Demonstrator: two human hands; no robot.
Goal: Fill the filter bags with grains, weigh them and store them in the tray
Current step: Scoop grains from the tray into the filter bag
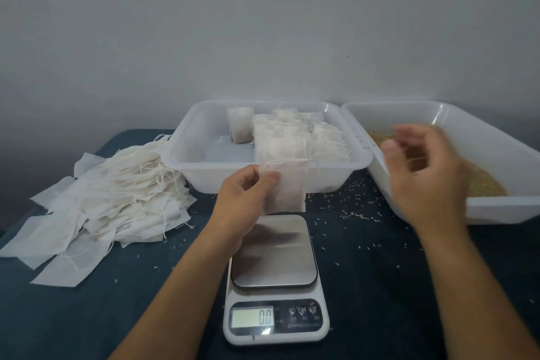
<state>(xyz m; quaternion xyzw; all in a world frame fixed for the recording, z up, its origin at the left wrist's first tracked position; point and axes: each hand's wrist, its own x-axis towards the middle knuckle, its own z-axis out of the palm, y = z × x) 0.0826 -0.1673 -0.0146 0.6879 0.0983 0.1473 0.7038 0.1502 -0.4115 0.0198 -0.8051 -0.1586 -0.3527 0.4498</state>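
Hanging from the left hand, a filter bag is pinched at its top corner between thumb and fingers, above the scale. The right hand hovers blurred over the grain tray, fingers loosely curled, gripping nothing visible.

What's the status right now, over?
Left hand pinches filter bag above the scale, reading zero. Right hand, blurred, over grain tray. Nothing in the way.

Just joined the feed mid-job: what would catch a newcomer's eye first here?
Probably the left hand pinching a filter bag above the scale, whose display shows zeros. On the left lies a heap of empty bags; behind the scale, a tray holds filled bags. The blurred right hand hovers over the grain tray.
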